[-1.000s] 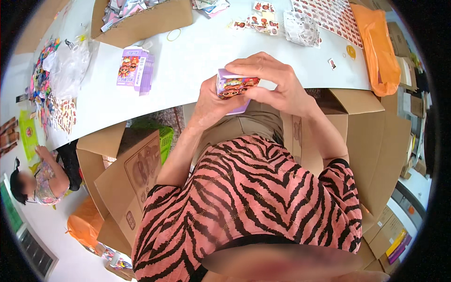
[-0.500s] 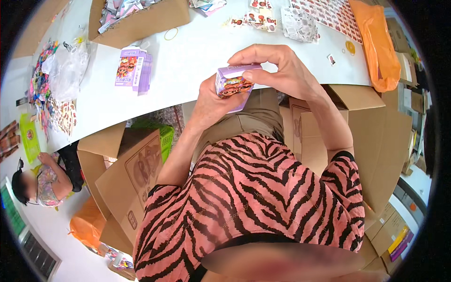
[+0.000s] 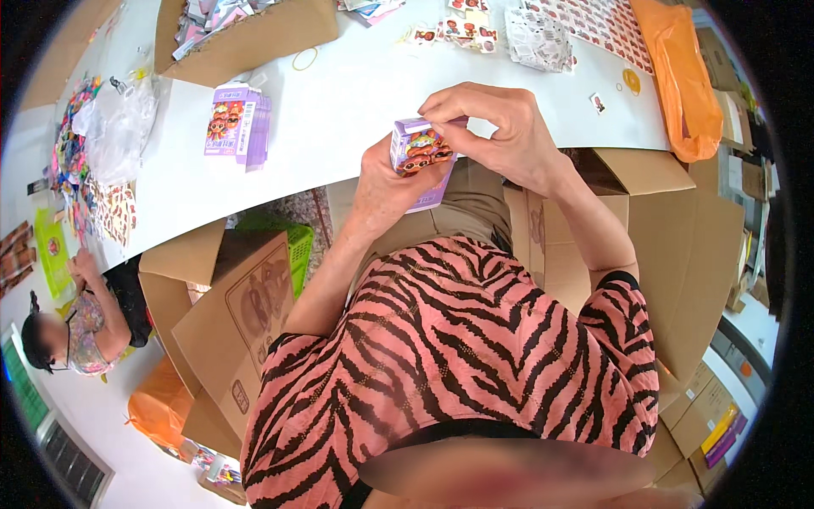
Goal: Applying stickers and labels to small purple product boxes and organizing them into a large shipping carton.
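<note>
My left hand (image 3: 383, 182) is wrapped round a small purple carton (image 3: 422, 155) with cartoon figures on its face, held upright just off the table's near edge. My right hand (image 3: 506, 127) arches over from the other side, thumb and fingertips pinched at the carton's top end. Whether the top flap is tucked in is hard to see, since the fingers cover part of it. To the left on the table lies a stack of flat purple cartons (image 3: 227, 125) of the same design.
A cardboard box of folded packets (image 3: 263, 42) stands on the white table (image 3: 322, 110). Stickers (image 3: 471, 34), clear bags (image 3: 538, 38) and an orange bag (image 3: 685, 102) lie rightward. Open cardboard boxes (image 3: 678, 254) flank my body. Another person (image 3: 93, 327) sits at far left.
The fingers of my right hand have drawn in and curled closer over the carton's top end. The carton has tilted slightly in my left hand.
</note>
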